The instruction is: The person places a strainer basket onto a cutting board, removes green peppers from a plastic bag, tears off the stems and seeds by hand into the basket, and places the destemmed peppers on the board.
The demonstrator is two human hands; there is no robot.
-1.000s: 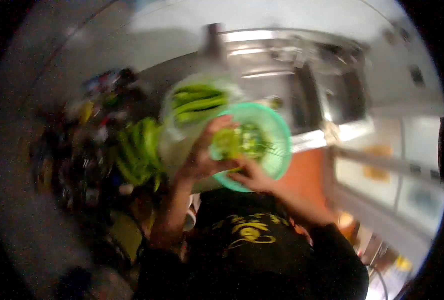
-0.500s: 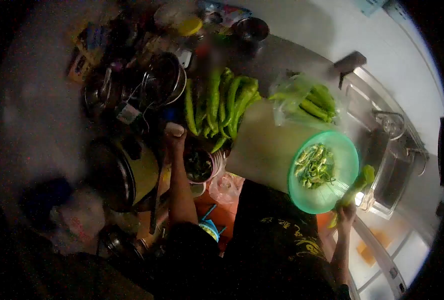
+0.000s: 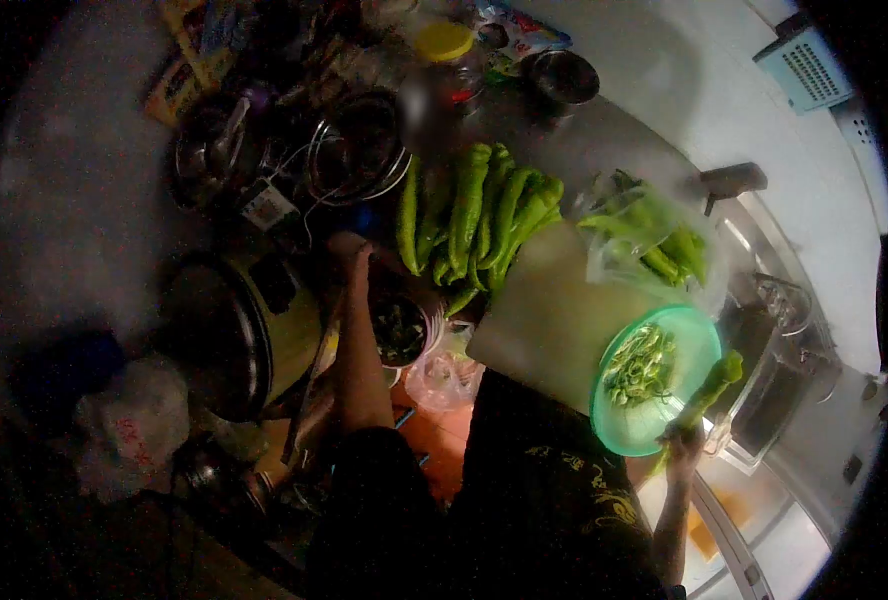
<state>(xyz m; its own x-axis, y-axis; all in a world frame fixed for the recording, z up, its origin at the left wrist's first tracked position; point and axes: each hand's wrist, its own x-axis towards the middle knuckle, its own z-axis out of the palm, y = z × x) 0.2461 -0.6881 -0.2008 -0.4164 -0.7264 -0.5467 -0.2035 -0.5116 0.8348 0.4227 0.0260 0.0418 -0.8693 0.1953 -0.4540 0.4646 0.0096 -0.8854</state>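
Note:
My right hand (image 3: 684,446) is closed around a long green pepper (image 3: 706,392) beside the right rim of a green colander (image 3: 610,432). Cut green pieces (image 3: 641,366) lie in the colander, which overlaps the right part of a pale cutting board (image 3: 539,310). Several long green peppers (image 3: 472,205) lie side by side on the counter beyond the board. More peppers are in a clear plastic bag (image 3: 616,262) near the sink. My left hand (image 3: 349,246) reaches forward at the left of the loose peppers; its fingers are dark and hard to make out.
A metal sink (image 3: 764,400) is at the right. On the left stand a large pot (image 3: 289,330), dark pans (image 3: 356,150) and a yellow-lidded jar (image 3: 444,44). A bin with a pink bag (image 3: 444,378) is below the counter edge. A dark bowl (image 3: 562,78) sits at the back.
Earlier both hands were together at the colander. They are now apart, the left hand far to the left, the right hand gripping a pepper at the right. The view has turned.

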